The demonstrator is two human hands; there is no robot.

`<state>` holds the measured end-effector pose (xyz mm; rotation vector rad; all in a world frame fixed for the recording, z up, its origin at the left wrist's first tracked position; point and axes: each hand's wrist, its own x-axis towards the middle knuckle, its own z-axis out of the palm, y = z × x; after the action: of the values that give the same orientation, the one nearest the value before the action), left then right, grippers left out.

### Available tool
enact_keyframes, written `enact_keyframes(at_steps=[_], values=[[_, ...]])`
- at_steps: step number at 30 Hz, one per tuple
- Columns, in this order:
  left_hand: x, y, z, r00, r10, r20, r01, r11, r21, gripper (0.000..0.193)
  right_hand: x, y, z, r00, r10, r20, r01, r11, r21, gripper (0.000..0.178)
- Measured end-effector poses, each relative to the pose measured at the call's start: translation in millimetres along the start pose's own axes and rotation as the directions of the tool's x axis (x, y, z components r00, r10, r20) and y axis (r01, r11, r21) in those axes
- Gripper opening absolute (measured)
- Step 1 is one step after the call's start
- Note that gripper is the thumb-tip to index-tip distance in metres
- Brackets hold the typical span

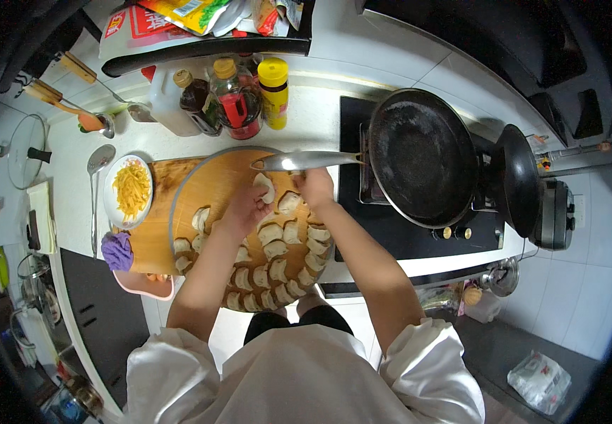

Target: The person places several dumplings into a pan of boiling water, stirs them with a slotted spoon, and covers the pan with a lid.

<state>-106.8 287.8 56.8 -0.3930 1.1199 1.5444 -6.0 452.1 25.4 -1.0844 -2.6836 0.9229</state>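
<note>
My left hand [245, 209] is closed around a pale dumpling [265, 188], pinched upright by its fingers over the round wooden board [210, 180]. Just right of it, my right hand [315, 187] sits below the silver pan handle [309, 162]. Its fingers are curled together, and whatever they hold is hidden. Between the hands lies a folded dumpling [290, 203]. Several more dumplings [276, 270] stand in curved rows on the near side of the board, some behind my left forearm.
The frying pan [422, 155] rests on the black stove [419, 244], its handle reaching over the board. A wok [521, 180] stands farther right. Bottles [235, 102] line the back wall. A plate [143, 215] of yellow shreds and a purple cloth [116, 251] lie left.
</note>
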Motion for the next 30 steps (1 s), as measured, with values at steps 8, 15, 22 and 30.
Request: enact_keyframes(at_steps=[8, 15, 22, 30], values=[[-24, -16, 21, 1.000, 0.030, 0.000, -0.030, 1.000, -0.009, 0.023, 17, 27, 4, 0.967, 0.253, 0.031, -0.200, 0.681, 0.704, 0.036], [-52, -30, 17, 0.989, 0.135, 0.052, -0.134, 0.991, -0.025, 0.036, -46, -7, -42, 0.801, 0.140, 0.583, -0.553, -0.201, 0.808, 0.034], [-109, -51, 62, 0.968, 0.220, 0.123, -0.240, 0.954, 0.180, 0.045, -128, -13, -126, 0.840, -0.053, 0.539, -0.525, -0.326, 0.786, 0.026], [-126, -44, 185, 0.754, 0.255, 0.605, -0.655, 0.368, 0.661, 0.040, -158, 49, -251, 0.985, 0.044, -0.170, 0.077, 0.762, 0.643, 0.026]])
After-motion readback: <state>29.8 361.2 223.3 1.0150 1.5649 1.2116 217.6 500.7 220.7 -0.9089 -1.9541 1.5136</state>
